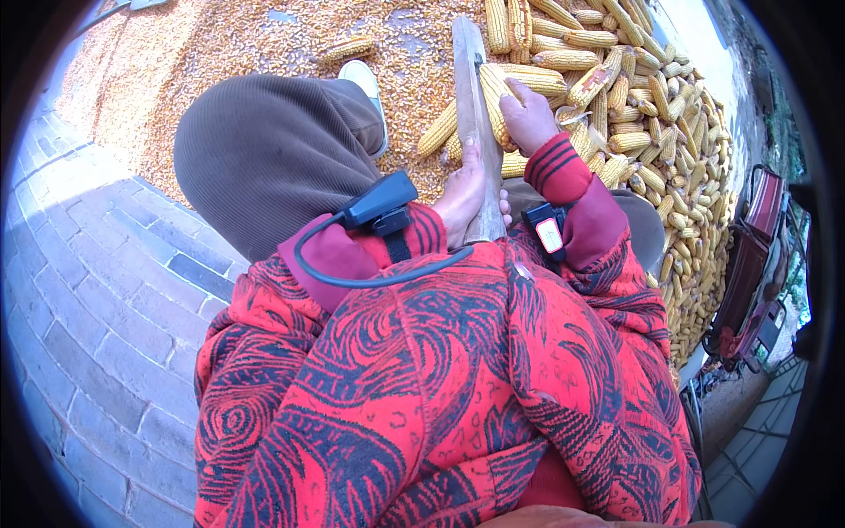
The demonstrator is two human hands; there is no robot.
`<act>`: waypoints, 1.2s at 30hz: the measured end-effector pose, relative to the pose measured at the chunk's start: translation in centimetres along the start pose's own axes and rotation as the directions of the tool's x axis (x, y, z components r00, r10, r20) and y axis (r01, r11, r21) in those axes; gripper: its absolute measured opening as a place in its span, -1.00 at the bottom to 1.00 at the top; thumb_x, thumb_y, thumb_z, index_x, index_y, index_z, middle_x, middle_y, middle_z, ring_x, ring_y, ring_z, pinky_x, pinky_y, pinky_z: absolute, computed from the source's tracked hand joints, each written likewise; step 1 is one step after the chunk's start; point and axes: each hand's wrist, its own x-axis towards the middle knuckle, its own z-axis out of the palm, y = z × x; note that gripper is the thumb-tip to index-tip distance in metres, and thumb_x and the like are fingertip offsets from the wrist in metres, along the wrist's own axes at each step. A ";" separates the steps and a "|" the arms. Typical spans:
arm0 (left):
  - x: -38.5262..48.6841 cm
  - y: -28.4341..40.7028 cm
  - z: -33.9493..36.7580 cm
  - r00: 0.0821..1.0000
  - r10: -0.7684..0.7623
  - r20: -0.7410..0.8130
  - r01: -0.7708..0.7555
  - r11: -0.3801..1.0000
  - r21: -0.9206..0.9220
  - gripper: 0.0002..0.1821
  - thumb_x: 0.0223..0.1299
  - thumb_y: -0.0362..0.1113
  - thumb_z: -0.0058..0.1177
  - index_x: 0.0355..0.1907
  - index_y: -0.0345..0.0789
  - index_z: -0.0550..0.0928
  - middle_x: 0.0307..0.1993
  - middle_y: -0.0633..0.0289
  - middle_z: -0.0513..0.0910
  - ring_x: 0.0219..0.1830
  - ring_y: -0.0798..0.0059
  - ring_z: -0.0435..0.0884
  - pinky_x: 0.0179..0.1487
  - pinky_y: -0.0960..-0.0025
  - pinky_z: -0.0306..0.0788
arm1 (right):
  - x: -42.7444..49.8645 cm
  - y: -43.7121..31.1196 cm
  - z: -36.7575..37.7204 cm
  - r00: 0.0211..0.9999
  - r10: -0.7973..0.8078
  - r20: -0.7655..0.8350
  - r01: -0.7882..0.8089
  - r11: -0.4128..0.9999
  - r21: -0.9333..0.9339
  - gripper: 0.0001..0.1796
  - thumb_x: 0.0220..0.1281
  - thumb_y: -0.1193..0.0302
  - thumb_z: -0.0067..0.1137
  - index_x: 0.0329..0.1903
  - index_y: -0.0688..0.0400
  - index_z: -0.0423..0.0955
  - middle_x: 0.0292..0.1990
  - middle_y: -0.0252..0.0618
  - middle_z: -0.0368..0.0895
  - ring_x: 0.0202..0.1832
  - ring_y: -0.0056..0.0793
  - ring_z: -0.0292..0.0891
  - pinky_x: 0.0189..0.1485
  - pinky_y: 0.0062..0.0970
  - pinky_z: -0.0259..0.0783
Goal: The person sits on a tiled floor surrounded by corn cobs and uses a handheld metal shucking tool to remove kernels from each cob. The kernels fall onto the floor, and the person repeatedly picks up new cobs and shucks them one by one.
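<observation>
A long wooden board (pixel 470 72), worn and grey-brown, slants away from my lap. My left hand (pixel 465 188) is wrapped around its near part, with the thumb along the top and fingertips showing on the far side. My right hand (pixel 530 119) grips a yellow ear of corn (pixel 494 99) and holds it against the right side of the board. A small dark piece, perhaps metal, shows on the board near the ear's upper end. Under and beside the board lie more ears (pixel 438 129), partly hidden by it.
Loose corn kernels (pixel 264 53) cover the ground ahead, with a single ear (pixel 346 49) lying on them. A large heap of ears (pixel 634 125) rises on the right. Grey brick paving (pixel 132 277) is at left. A dark red vehicle or cart (pixel 746 264) stands far right.
</observation>
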 end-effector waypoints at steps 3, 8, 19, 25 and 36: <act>0.0 0.2 -0.1 1.000 -0.009 -0.017 0.009 0.999 0.046 -0.22 0.14 0.47 -0.65 -0.26 -0.26 0.32 -0.66 0.27 0.33 -0.67 0.41 0.38 -0.59 0.33 0.38 | 1.2 -1.3 1.3 0.997 0.075 0.036 -0.070 0.990 -0.122 -0.40 0.03 0.21 -0.16 0.11 0.30 0.34 -0.07 0.26 0.48 0.04 0.12 0.40 0.16 -0.21 0.27; -0.2 0.2 0.0 0.999 0.016 -0.035 -0.014 0.998 0.054 -0.22 0.12 0.48 -0.64 -0.27 -0.25 0.33 -0.70 0.27 0.32 -0.68 0.40 0.40 -0.61 0.30 0.39 | 3.3 -2.4 1.7 0.977 0.191 0.091 -0.184 0.979 -0.083 -0.46 0.04 0.22 -0.14 0.06 0.26 0.38 -0.08 0.22 0.50 0.01 0.07 0.44 0.11 -0.23 0.32; 0.0 -0.4 -0.9 0.996 0.048 0.069 -0.046 0.999 -0.029 -0.19 0.08 0.52 -0.57 -0.26 -0.29 0.30 -0.61 0.25 0.36 -0.65 0.36 0.40 -0.57 0.28 0.40 | 0.1 -2.2 0.8 0.983 0.066 0.174 0.006 0.924 -0.383 -0.23 0.00 0.10 -0.01 0.26 0.24 0.14 -0.05 0.25 0.48 0.02 0.08 0.43 0.15 -0.23 0.30; 0.6 -0.4 -1.3 0.999 0.050 0.014 -0.050 0.999 0.004 -0.17 0.06 0.53 -0.55 -0.24 -0.31 0.31 -0.59 0.25 0.36 -0.61 0.36 0.42 -0.51 0.27 0.43 | -1.6 -1.9 -2.2 0.934 0.237 0.267 -0.296 0.932 0.207 -0.30 0.00 0.24 0.03 0.19 0.37 0.18 -0.35 0.07 0.58 -0.59 -0.32 0.55 -0.63 -0.43 0.47; 0.3 -0.4 -1.4 0.996 0.072 0.053 -0.071 0.997 -0.023 -0.22 0.14 0.46 -0.59 0.11 -0.16 0.18 -0.54 0.23 0.37 -0.59 0.41 0.42 -0.52 0.27 0.44 | -1.9 1.2 -2.6 0.867 0.287 0.407 -0.491 0.625 0.607 -0.65 0.14 0.33 -0.02 -0.06 0.27 0.31 -0.34 -0.11 0.51 -0.50 -0.37 0.56 -0.64 -0.43 0.50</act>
